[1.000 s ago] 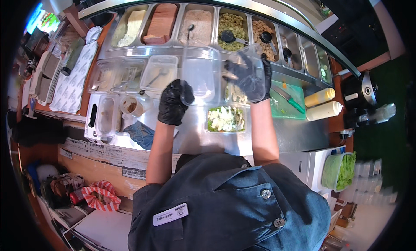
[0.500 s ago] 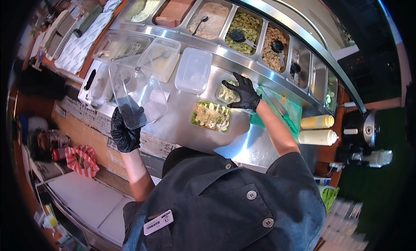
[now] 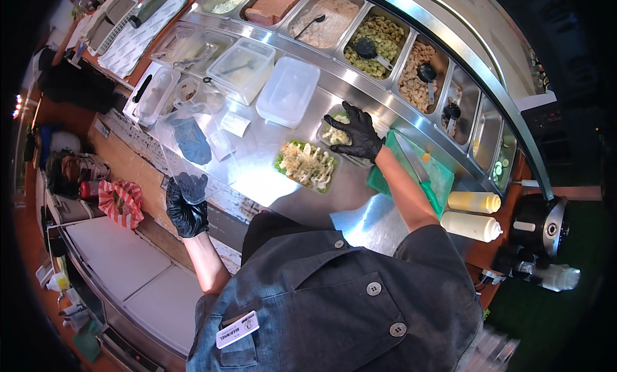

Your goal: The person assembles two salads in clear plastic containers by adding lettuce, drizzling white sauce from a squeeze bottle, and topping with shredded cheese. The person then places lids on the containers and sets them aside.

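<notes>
My left hand (image 3: 187, 208), in a black glove, grips a clear rectangular plastic lid (image 3: 226, 169) by its near edge. Seen through it are the counter and a dark patch. My right hand (image 3: 358, 134), also gloved, reaches over a small clear container of pale, chunky food (image 3: 334, 134). Its fingers are spread and touch or hover at the container's right side; exact contact is hidden. Just in front sits a clear tray of salad (image 3: 305, 166), green leaves under white sauce and tan shreds. A green-handled knife (image 3: 413, 157) lies on the green cutting board (image 3: 385, 179) beside my right wrist.
Metal food pans (image 3: 376, 41) line the counter's far side, several with black scoops. A lidded tub (image 3: 241, 70) and a translucent box (image 3: 288, 92) stand left of centre, near a paper slip (image 3: 234, 123). Two squeeze bottles (image 3: 474, 202) lie at the right.
The clear lid has come down and toward me, away from the tub it overlapped. My left hand still holds it. The right hand stays by the small container; the view has shifted slightly.
</notes>
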Motion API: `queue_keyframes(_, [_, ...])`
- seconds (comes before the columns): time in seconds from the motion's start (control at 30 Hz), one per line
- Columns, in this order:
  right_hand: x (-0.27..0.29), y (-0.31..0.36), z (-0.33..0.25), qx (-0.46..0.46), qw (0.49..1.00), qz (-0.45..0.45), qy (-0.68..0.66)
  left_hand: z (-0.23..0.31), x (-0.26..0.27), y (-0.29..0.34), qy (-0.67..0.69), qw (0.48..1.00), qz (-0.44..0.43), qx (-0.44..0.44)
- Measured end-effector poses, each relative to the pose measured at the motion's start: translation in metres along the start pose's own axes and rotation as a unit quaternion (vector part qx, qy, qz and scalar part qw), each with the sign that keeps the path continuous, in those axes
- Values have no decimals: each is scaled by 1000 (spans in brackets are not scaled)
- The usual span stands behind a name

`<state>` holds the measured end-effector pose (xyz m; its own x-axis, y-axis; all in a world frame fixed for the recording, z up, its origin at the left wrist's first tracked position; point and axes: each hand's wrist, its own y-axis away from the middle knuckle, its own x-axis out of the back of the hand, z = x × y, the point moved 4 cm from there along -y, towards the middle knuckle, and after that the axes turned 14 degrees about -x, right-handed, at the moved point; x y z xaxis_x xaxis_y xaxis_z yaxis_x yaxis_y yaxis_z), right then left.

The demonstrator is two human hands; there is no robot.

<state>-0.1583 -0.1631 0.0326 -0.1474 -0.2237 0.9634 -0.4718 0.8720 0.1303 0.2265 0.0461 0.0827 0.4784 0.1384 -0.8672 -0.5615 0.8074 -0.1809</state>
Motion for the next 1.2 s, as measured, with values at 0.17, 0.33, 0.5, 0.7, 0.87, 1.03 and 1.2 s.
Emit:
queue_keyframes(0.17, [-8, 6, 4, -24, 999, 10, 30, -3, -1, 14, -68, 995, 73, -8])
queue_keyframes(0.33, [-12, 11, 1, -27, 999, 25, 29, -5, -4, 18, -81, 991, 103, -6])
queue_keyframes(0.5, [-10, 6, -3, -40, 997, 0, 64, -4, -2, 16, -86, 993, 78, 0])
queue_keyframes(0.7, [-15, -4, -14, -35, 996, 34, 73, -2, 9, 19, -59, 995, 73, 15])
queue_keyframes(0.87, [-20, -7, -15, -43, 996, 62, 43, 5, 11, 19, -66, 996, 57, -12])
queue_keyframes(1.03, [-26, -20, -28, -75, 995, 55, 22, 13, 15, 21, -93, 989, 115, -27])
queue_keyframes(1.2, [-23, -33, -37, -97, 992, 79, 0, 25, 18, 31, -129, 981, 130, -57])
